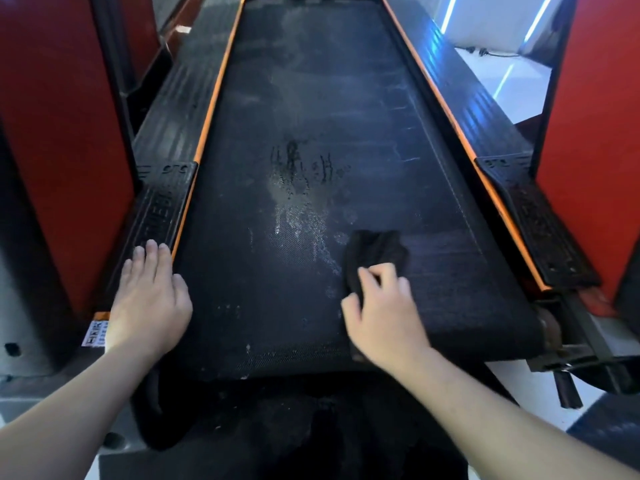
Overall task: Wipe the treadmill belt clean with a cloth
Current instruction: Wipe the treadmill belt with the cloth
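The cloth (375,254), judged soft and limp, is gripped bunched at its near edge by the right hand (384,306); the left hand (149,296) is rested straight-fingered on the side rail (162,216).

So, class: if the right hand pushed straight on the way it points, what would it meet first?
Probably the wet patch on the belt, just beyond the cloth the right hand grips.

black textured belt (311,116), orange-edged rails (207,109), black cloth (375,252)
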Demonstrator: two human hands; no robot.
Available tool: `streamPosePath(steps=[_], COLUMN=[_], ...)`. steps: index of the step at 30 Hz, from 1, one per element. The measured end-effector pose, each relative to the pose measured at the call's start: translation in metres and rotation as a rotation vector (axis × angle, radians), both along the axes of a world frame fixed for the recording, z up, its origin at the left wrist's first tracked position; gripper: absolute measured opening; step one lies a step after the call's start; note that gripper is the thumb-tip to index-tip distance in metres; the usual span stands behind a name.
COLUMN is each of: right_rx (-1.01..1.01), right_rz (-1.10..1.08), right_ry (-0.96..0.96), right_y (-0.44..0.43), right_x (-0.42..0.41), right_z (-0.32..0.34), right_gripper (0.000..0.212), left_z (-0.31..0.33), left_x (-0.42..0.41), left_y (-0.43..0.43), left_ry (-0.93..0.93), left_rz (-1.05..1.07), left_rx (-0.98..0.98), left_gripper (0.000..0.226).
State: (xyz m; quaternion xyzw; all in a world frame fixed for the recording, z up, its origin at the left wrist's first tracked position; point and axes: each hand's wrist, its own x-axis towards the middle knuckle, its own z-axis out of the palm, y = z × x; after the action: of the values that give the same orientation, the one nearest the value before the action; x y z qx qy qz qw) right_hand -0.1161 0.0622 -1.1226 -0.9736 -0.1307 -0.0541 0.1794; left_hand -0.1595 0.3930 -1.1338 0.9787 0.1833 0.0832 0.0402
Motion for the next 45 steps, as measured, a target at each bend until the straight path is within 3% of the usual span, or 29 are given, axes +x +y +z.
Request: streamPosePath(steps=[4, 8, 16, 21, 28, 32, 37, 45], right_rx=[0.016, 0.092, 0.320, 0.332, 0.239, 0.222, 0.173, 0.075], right_rz=[0.131, 0.270, 0.450, 0.515, 0.549, 0.531, 0.387, 0.229], right_ry=[0.085, 0.135, 0.476, 0.572, 0.396, 0.297, 0.233, 0.197], right_y=[0.060, 0.106, 0.184, 0.197, 0.170, 0.130, 0.065, -0.034], right_x=[-0.014, -0.019, -0.032, -0.029, -0.026, -0.018, -0.002, 0.025], right_z=[0.004, 0.006, 0.017, 0.017, 0.010, 0.006, 0.004, 0.010], right_gripper=[0.054, 0.047, 0.041, 0.052, 0.068, 0.057, 0.048, 0.041], left_z=[0.007, 0.005, 0.013, 0.017, 0.011, 0.012, 0.007, 0.007], left_x=[-0.001, 0.000, -0.002, -0.004, -0.003, -0.003, -0.001, -0.001], left_y=[0.003, 0.007, 0.004, 0.001, 0.003, -0.004, -0.005, -0.004], left_ry=[-0.115, -0.157, -0.327, -0.394, -0.296, -0.166, -0.013, 0.012], left_rz=[0.049, 0.050, 0.160, 0.199, 0.179, 0.118, 0.030, 0.009], left_rx=[-0.195, -0.252, -0.472, -0.578, -0.417, -0.285, -0.028, -0.006], left_gripper=[0.050, 0.048, 0.046, 0.049, 0.060, 0.048, 0.071, 0.075])
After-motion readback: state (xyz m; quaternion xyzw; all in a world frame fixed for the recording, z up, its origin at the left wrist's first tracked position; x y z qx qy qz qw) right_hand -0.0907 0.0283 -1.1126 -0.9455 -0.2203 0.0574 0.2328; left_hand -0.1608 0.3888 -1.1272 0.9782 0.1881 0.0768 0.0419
